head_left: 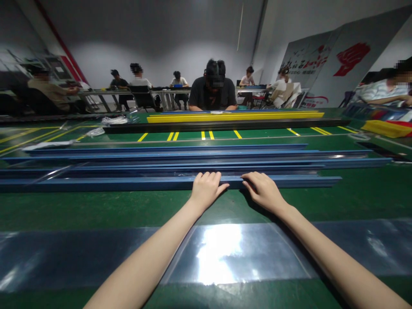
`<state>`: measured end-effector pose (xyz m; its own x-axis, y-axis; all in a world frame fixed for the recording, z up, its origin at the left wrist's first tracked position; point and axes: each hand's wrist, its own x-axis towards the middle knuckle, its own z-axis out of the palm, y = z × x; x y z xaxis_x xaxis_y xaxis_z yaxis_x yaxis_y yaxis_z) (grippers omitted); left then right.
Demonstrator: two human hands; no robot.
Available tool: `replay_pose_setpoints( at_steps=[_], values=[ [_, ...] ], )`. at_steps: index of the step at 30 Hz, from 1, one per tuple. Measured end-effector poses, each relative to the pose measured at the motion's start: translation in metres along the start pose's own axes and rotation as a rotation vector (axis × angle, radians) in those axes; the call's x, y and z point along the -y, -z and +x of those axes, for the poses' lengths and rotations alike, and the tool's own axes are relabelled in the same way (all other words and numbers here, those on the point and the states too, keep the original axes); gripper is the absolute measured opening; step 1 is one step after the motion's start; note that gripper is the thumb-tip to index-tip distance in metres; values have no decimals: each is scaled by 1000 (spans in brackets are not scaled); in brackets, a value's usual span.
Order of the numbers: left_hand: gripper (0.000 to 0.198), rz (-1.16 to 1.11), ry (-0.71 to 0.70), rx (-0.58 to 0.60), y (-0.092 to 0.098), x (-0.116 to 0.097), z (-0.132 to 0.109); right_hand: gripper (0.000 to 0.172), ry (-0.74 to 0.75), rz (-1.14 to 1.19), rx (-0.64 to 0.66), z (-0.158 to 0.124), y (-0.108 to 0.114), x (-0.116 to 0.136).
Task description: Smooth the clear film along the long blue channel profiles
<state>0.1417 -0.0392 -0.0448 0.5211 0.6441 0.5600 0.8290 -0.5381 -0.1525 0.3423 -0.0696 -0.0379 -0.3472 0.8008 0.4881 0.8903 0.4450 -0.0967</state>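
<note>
Several long blue strips lie side by side across the green table. Both my hands rest on the nearest blue strip (pixel 128 183). My left hand (pixel 206 189) curls its fingers over the strip's top edge, thumb pointing right. My right hand (pixel 262 190) grips the same strip just to the right, fingers bent over its far edge. A long clear plastic sleeve (pixel 222 253) lies flat on the table under my forearms, shining with glare.
More blue strips (pixel 193 156) lie stacked behind the nearest one. Farther back lie a yellow strip (pixel 234 116) and a black strip (pixel 225 125). A person (pixel 212 92) sits opposite; others sit at tables behind and to both sides. Yellow and red pieces (pixel 386 127) lie far right.
</note>
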Motion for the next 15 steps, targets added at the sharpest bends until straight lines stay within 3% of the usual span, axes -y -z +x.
replay_pose_setpoints(
  at_steps=[15],
  values=[
    [29, -57, -50, -3, 1, 2, 0, 21, 0, -177, -31, 6, 2, 9]
  ],
)
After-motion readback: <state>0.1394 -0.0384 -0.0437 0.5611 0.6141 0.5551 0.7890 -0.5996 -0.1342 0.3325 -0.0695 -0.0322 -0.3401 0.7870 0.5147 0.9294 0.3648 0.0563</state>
